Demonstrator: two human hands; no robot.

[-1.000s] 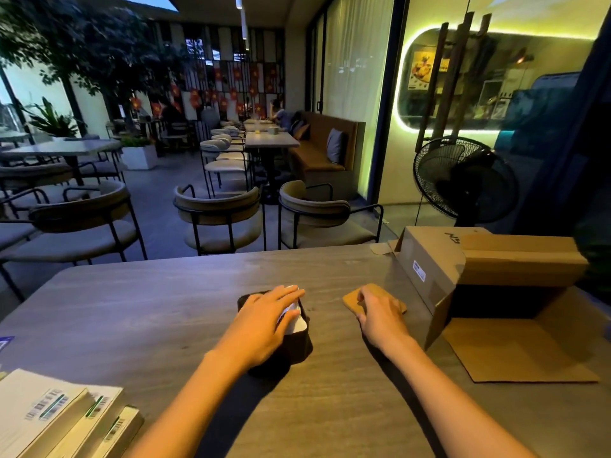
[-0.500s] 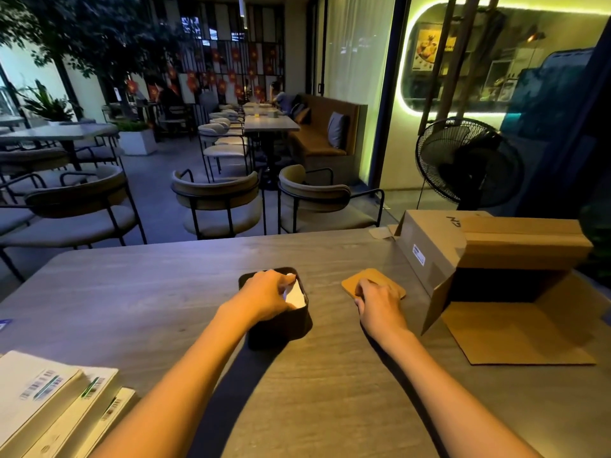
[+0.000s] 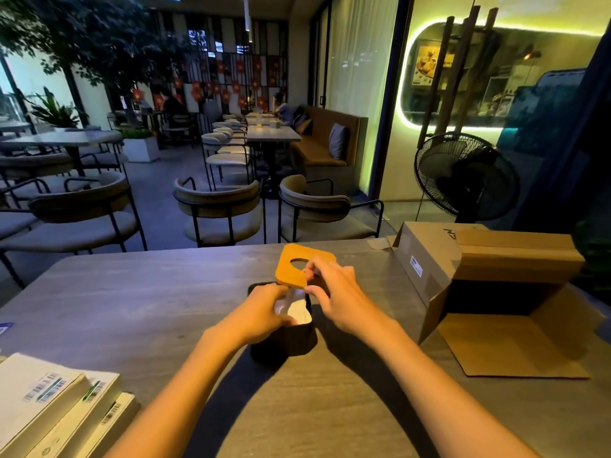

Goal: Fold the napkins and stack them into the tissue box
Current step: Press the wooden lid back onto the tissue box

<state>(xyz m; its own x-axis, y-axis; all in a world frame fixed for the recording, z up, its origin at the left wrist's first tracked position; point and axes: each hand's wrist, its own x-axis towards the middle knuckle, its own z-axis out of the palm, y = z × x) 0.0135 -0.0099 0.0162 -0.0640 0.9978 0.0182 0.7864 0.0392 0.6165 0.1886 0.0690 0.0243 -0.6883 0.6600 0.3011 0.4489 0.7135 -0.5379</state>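
Café seating and a standing fan [image 3: 466, 180] fill the background; we work at a grey wood-grain table [image 3: 132, 299] with an open cardboard box [image 3: 479, 276] lying on its side at the right and a stack of white packets [image 3: 56, 408] at the near left.

The tissue box [image 3: 291, 338], a small dark container, stands near the table centre. White napkins [image 3: 299, 314] show inside it, close to the rim.

Our left hand [image 3: 261, 312] rests on the open top, fingers curled over the napkins; whether it pinches a sheet or only presses the stack down, we cannot tell. Our right hand [image 3: 334, 295] holds the lid [image 3: 302, 269], a tan plate with a hole through it, by its near edge between thumb and fingers. The lid is tilted above the far rim of the box.

Handling notes, as we judge them:
- Napkins are light, soft and easily creased. Press them flat with spread fingertips; pinch only at a corner.
- The lid looks stiff and light. Grip it at the edge, clear of the hole.
- The tissue box is small and may tip. Steady it from the top or side while seating the lid.
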